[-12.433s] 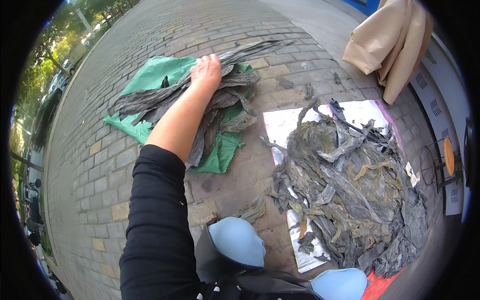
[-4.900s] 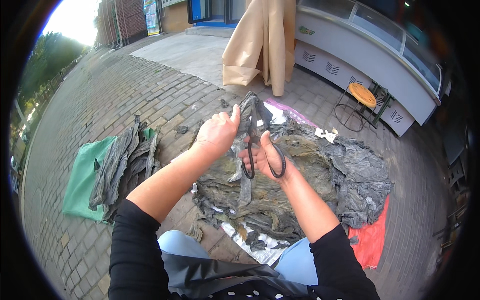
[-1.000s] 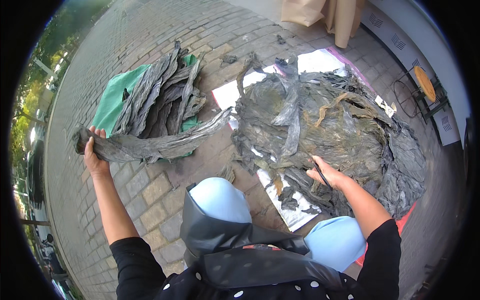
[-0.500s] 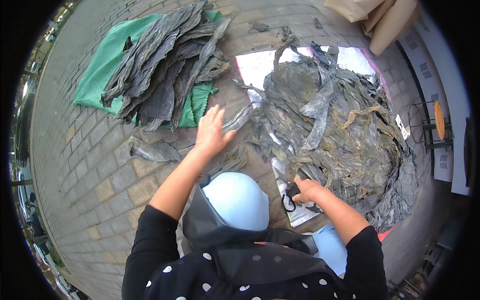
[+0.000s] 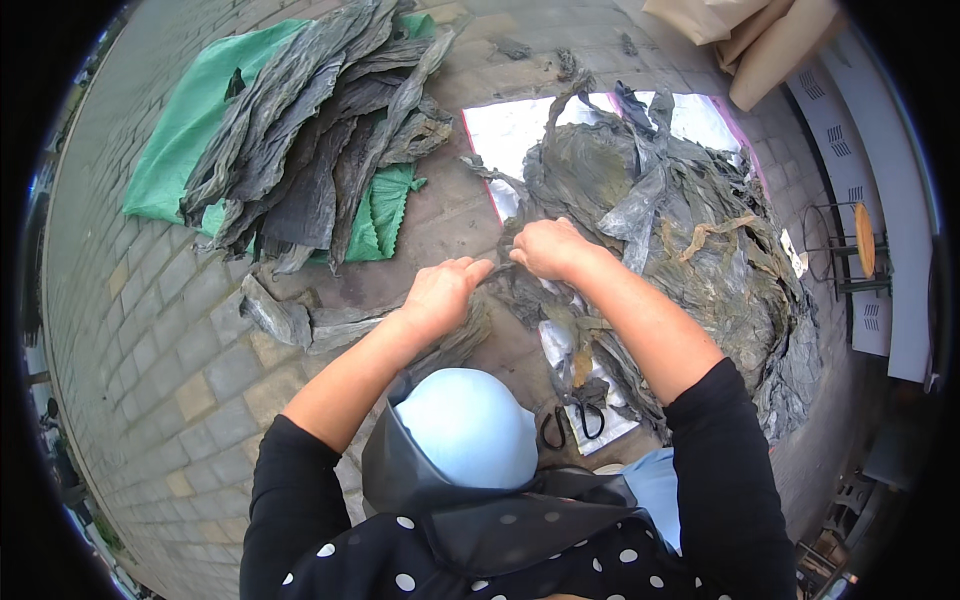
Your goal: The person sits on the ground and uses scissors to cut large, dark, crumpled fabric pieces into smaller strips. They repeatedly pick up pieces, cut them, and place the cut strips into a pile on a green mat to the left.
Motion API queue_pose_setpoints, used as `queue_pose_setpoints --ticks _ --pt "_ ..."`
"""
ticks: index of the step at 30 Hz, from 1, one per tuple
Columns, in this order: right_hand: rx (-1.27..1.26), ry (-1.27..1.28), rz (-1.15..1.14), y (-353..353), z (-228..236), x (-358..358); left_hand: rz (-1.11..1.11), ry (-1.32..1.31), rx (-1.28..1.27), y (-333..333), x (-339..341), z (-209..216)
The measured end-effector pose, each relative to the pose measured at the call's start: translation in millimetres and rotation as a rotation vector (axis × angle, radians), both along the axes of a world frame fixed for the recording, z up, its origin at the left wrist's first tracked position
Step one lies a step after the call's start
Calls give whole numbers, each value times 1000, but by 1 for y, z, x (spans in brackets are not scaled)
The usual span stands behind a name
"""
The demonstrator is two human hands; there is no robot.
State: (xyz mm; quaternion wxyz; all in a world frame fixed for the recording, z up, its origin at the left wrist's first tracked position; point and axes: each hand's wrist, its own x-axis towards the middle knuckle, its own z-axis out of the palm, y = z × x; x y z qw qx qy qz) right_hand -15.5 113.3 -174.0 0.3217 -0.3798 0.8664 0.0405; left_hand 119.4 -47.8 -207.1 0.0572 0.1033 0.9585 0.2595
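A long grey-green strip of dried kelp (image 5: 345, 330) lies across the paving in front of me. My left hand (image 5: 443, 295) is closed on this strip with thumb and fingers pressed together. Close by to the right, my right hand (image 5: 550, 248) is also closed, pinching the strip's end beside the big pile; its fingertips partly hide what they grip. Black-handled scissors (image 5: 572, 424) lie by my knee, their blades hidden. A wide heap of crumpled kelp (image 5: 710, 290) spreads to the right.
Flat kelp sheets (image 5: 310, 120) are stacked on a green woven sack (image 5: 165, 170) at the far left. White sheeting (image 5: 495, 130) lies under the right heap. Brown paper (image 5: 745, 35), a small round-topped stool (image 5: 865, 240) and a pale cabinet (image 5: 840, 150) stand along the right.
My right hand has left the scissors and moved up and left to the strip. My left hand has lowered slightly, going from spread fingers to closed on the kelp.
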Motion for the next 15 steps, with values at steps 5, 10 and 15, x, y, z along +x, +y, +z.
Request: queue_pose_setpoints --ticks 5,10,15 --pt "-145 -687 -335 6 27 3 1 104 125 -17 11 32" --pt "-283 -952 -513 22 39 13 -97 188 221 -21 7 35" --pt "-213 -850 -578 28 50 21 -76 38 199 -10 2 33"
